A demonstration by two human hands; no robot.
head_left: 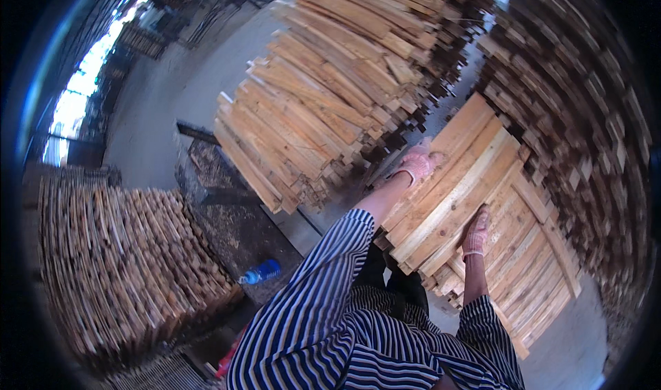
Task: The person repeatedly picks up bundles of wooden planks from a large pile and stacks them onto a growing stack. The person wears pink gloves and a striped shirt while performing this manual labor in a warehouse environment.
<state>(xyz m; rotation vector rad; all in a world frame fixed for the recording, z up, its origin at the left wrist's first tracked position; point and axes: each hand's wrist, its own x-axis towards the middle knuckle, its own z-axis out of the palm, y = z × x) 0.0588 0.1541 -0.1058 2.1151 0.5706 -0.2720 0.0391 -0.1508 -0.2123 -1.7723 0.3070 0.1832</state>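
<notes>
Resting against the boards (441, 214), the gloved right hand (476, 233) held its fingers straight and together; the left hand (418, 161) touched their far-left side, its finger state unclear. The boards lay between pile (330, 94) and tall stack (578, 114).

We saw the strongest light come from an opening (74, 111) at the upper left, burnt out to white with bluish flare beside it, while the floor (155, 131) nearby looked pale and the boards (458, 173) near the middle caught a softer, warm brightness. We found the stacked timber (578, 107) on the right dim and smeared by blur, with deep shadow between its layers, though the striped sleeves (310, 273) stayed fairly crisp. Towards the black, rounded rim, we noticed straight edges bending strongly and fine detail dissolving.
</notes>
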